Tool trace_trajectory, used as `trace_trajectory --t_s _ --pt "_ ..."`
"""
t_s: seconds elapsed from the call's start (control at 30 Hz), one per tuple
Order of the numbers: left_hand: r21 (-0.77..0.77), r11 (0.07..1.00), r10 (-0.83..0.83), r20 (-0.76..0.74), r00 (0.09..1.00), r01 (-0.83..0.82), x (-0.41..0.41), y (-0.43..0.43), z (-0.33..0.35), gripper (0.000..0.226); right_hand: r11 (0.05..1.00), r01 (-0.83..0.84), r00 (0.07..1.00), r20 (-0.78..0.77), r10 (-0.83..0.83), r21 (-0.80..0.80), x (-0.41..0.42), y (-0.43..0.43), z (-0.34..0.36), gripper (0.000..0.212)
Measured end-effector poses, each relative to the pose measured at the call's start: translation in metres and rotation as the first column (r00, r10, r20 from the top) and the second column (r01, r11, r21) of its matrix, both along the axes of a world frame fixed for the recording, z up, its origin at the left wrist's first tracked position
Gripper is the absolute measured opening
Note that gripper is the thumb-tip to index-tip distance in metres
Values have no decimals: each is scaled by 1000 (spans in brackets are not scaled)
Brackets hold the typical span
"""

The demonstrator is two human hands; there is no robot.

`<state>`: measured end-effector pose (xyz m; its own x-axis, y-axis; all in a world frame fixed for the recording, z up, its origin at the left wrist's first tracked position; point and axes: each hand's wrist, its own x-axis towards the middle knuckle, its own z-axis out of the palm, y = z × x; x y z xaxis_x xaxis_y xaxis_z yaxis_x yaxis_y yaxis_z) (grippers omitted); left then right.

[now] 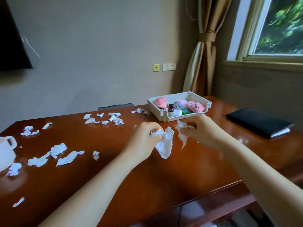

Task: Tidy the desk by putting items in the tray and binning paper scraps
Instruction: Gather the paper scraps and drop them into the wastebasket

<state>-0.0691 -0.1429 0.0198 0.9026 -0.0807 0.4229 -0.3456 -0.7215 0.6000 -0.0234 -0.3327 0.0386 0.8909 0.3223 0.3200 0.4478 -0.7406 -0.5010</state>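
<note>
My left hand [144, 141] pinches a crumpled white paper scrap [164, 145] that hangs above the brown desk [147, 177]. My right hand [201, 130] grips another torn white scrap [182, 133] just beside it. Both hands hover in front of the white tray [165, 116], which holds two pink plush toys [196, 106], a small dark-capped bottle [170, 108] and a few packets. Several more paper scraps [105, 119] lie scattered over the left and back of the desk.
A black notebook [259, 122] lies at the right of the desk. A white cup-like container [6, 151] stands at the left edge. Larger scraps [57, 154] lie near it. The desk's front edge runs diagonally at lower right. Wall, curtain and window stand behind.
</note>
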Motion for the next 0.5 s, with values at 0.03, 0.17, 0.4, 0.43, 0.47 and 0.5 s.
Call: trace_trajectory --t_s 0.03,0.17,0.4,0.43,0.47,0.5 --pt "3 1000 -23 -2 1000 23 1 -14 -2 12 999 31 999 9 -31 -9 -4 -15 0 24" --pt "7 990 -140 -6 990 140 -1 -71 -8 10 987 158 987 3 -158 -22 -30 -76 -2 37" --pt "-4 926 -377 -48 925 377 -15 -166 -34 11 949 315 939 -136 -316 -25 -75 -168 -33 24" --pt "1 914 -406 -66 912 407 -18 -177 -41 10 940 339 927 -162 -339 -29 -79 -180 -41 19" --pt "4 900 -433 -86 897 435 -20 -189 -48 10 934 357 917 -180 -357 -35 -83 -193 -49 19" --pt "5 887 -459 -108 882 463 -22 -199 -56 10 926 374 907 -193 -375 -41 -87 -204 -57 18"
